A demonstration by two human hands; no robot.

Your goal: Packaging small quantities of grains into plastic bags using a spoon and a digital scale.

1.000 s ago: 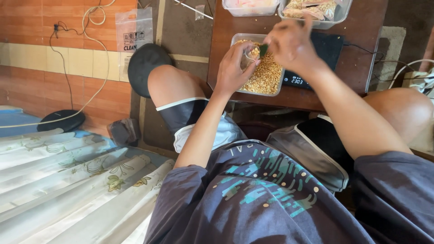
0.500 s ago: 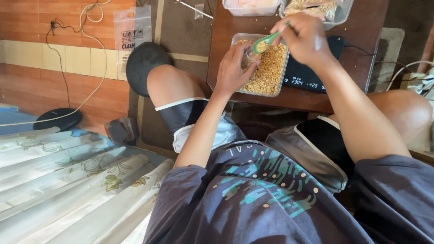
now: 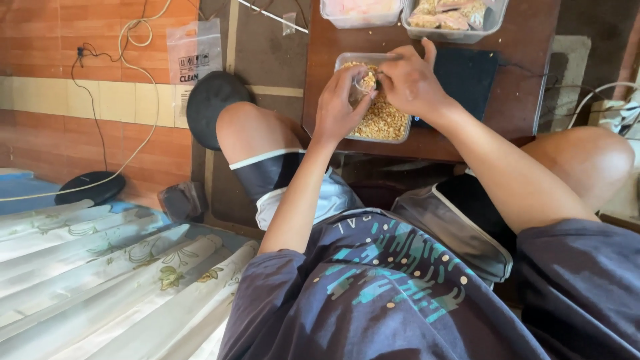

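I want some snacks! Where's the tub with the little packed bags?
In the head view, the clear tub of small packed bags sits at the table's far edge, right of another clear tub, beyond the black scale.

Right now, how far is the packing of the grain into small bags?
Done: a clear tub at the table's far edge already holds several filled packets. In hand: the left hand holds a small clear bag over the grain tray while the right hand works at its mouth. Left: much loose grain remains in the tray.

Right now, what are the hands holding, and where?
The left hand pinches a small clear bag by its upper edge over the tub of grain. The right hand is at its mouth; its own hold is hidden.
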